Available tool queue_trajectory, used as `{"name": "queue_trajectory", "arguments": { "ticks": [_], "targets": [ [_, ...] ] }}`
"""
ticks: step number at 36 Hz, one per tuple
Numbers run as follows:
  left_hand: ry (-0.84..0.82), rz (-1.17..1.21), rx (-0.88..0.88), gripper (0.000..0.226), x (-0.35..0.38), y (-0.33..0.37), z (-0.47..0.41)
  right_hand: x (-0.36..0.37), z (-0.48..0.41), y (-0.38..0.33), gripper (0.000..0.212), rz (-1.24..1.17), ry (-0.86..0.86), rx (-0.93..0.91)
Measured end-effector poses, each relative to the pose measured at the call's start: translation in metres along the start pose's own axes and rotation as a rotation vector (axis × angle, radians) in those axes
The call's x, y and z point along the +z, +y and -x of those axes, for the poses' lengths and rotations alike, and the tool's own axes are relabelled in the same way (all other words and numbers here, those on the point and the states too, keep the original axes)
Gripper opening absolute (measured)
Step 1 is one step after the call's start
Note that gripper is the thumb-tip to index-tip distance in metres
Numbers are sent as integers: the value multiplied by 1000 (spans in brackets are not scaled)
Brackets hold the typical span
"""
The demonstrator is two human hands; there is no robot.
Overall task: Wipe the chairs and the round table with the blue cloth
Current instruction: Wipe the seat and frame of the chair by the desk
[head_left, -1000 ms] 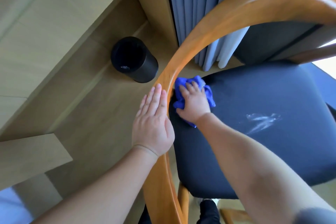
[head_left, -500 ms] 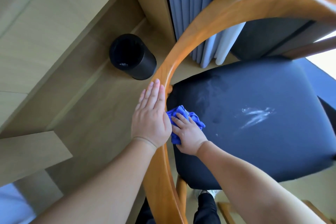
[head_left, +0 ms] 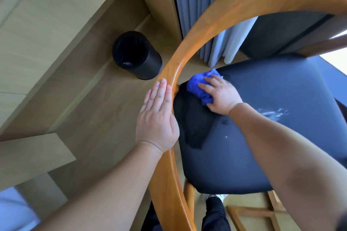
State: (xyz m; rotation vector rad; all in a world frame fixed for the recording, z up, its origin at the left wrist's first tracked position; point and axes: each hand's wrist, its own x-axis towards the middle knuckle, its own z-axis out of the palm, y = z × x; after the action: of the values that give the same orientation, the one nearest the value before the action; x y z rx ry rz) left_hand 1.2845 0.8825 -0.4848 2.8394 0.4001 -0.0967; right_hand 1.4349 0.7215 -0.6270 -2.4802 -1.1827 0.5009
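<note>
Right hand point(head_left: 221, 97) gripped the bunched blue cloth point(head_left: 197, 85) on the chair seat point(head_left: 281, 137) at its far-left corner, left hand point(head_left: 156, 118) flat, fingers straight, on the wooden backrest point(head_left: 206, 24).

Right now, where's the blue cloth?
In the head view, the blue cloth sits bunched on the dark chair seat under the right hand, just right of the wooden backrest that the left hand rests on.

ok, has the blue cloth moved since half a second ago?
Yes. The blue cloth slid away from the person, toward the curtain, judged against the seat's white smear.
</note>
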Motion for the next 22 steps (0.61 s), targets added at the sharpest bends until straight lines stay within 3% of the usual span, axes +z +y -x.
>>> {"name": "queue_trajectory", "arguments": {
  "ticks": [4, 11, 22],
  "targets": [
    [12, 4, 3, 60, 0, 1, 0, -6, -18, 11, 68, 22, 37, 161],
    [19, -7, 5, 59, -1, 1, 0, -2, -15, 6, 67, -20, 74, 219],
    [39, -57, 32, 59, 3, -2, 0, 31, 70, -46, 54, -50, 146, 391]
  ]
}}
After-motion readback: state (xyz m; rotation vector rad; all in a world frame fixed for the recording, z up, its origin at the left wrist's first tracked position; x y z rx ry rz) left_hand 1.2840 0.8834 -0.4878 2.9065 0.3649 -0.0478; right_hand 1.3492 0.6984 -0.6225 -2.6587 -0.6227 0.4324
